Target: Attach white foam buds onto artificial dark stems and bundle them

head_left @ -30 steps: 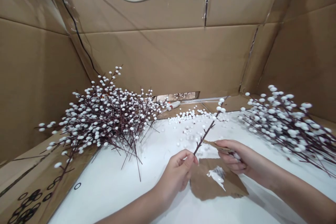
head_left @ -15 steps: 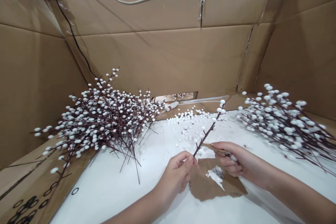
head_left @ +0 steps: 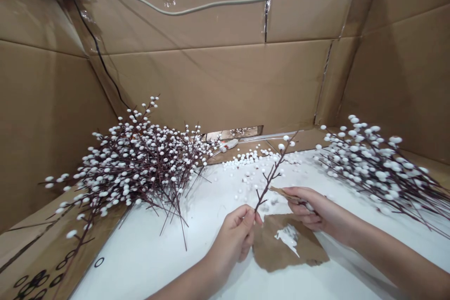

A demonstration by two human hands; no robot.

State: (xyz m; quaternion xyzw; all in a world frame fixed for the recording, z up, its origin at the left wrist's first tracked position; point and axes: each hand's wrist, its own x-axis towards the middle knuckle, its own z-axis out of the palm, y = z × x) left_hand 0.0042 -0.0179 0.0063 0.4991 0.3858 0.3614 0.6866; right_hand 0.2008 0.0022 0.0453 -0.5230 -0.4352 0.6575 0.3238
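Between thumb and fingers, my left hand (head_left: 239, 232) pinches the lower end of a brown artificial berry twig (head_left: 270, 177). The twig leans up to the right, with a few white berries near its tip and bare side stubs below. My right hand (head_left: 309, 208) is closed around a small strip of cardboard (head_left: 281, 192), whose end points at the twig's lower part. Something white shows among the right fingers, too hidden to name. Below both hands lies a torn cardboard piece (head_left: 267, 255) bearing a smear of white paste (head_left: 288, 240).
Loose white berries (head_left: 246, 158) are scattered behind the twig. A heap of berry branches (head_left: 140, 159) lies left, another bundle (head_left: 376, 164) right. A glue gun (head_left: 228, 145) rests near the back cardboard wall (head_left: 211, 84). Black rings (head_left: 38, 279) lie at lower left.
The twig has turned in my left hand and stands more upright, its tip shifted left. My right hand stays close by with the cardboard strip. The camera view has tilted slightly.
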